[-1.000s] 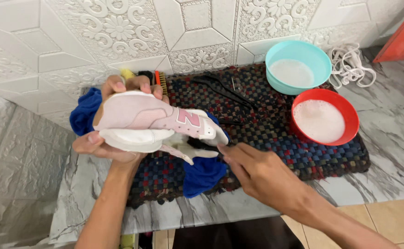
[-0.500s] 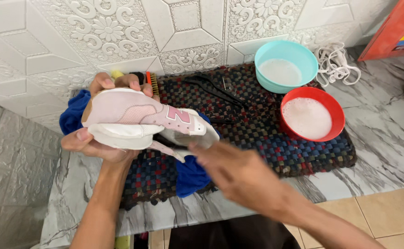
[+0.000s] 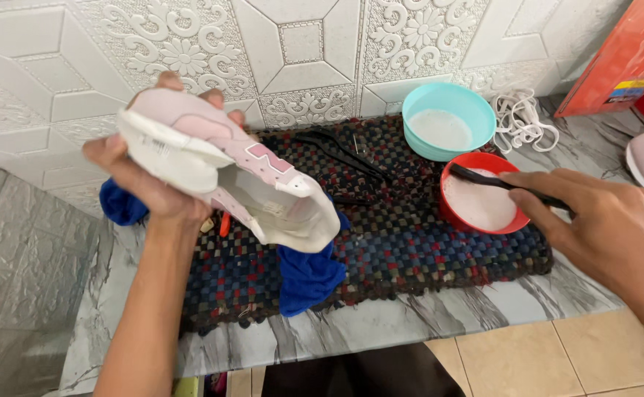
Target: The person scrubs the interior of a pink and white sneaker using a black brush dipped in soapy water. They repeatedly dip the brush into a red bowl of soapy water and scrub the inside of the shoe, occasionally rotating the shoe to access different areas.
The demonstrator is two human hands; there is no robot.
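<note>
Left hand [image 3: 141, 180] gripping pink sneaker [image 3: 226, 173], right hand [image 3: 605, 220] gripping black brush [image 3: 498, 184] in red bowl [image 3: 484, 224] of white liquid, teal bowl [image 3: 447, 125] likewise

I see a pale pink and white fabric sneaker [image 3: 226, 173] tilted, sole showing, raised above the woven mat, and a thin black brush [image 3: 509, 187] dipping into the red plastic bowl's [image 3: 454, 213] white liquid.

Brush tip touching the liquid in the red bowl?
Touching. Head view: the right hand holds the black brush, whose tip rests in the white liquid of the red bowl.
</note>
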